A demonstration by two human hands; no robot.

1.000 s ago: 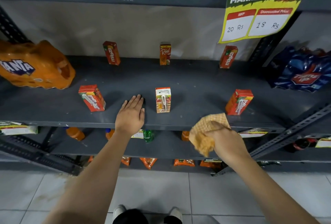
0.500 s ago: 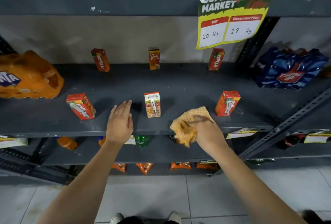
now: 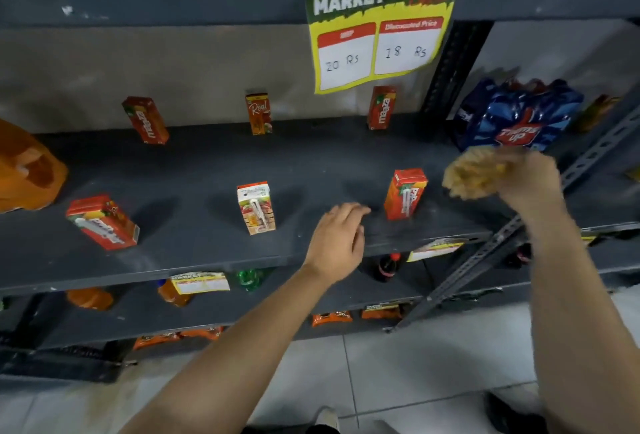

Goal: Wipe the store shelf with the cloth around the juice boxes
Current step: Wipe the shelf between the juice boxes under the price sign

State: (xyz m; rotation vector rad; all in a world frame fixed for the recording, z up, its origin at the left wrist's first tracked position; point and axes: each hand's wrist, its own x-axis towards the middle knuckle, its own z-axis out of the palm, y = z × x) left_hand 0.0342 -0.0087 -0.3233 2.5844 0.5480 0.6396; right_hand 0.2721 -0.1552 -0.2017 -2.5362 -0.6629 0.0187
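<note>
The flat, dark grey metal shelf runs across the middle of the frame, its matte top flecked with dust. Six small rectangular cardboard juice boxes stand on it in two rows, well apart. At right of centre my right hand is closed around the bunched, waffle-textured yellow cloth, blurred, above the shelf just right of one box. My left hand rests on the front edge, fingers loosely curled, holding nothing.

Dim, soft, wide-angle, motion-blurred edges
</note>
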